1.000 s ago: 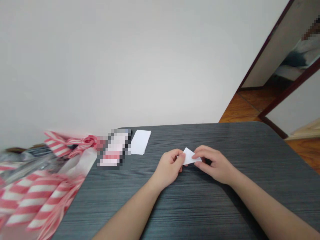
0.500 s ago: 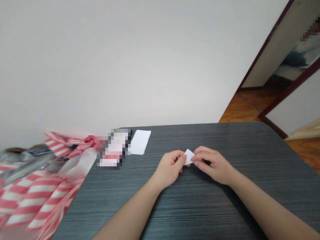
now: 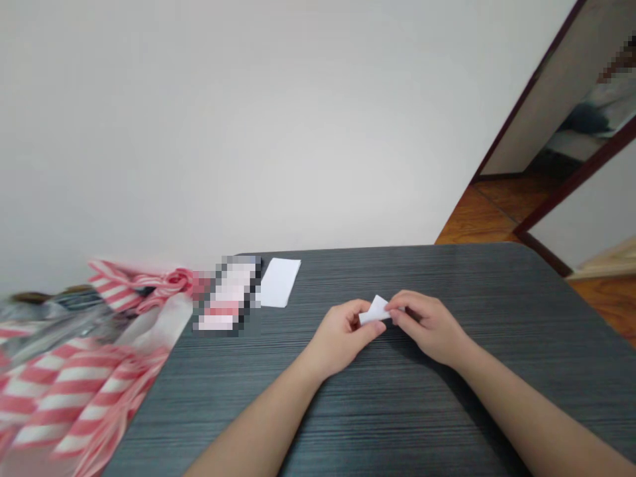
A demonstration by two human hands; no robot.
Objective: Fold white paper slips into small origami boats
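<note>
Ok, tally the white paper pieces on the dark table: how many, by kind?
Folded white paper, held: 1
Flat white paper sheet: 1
Total: 2
Not counted: pixelated item, can't tell what it is.

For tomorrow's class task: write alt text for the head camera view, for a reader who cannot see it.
The left hand and right hand pinch a small folded paper above a dark grey table. A white sheet lies farther off, beside a pixelated item, with a pink-striped bag at the table's left edge.
</note>
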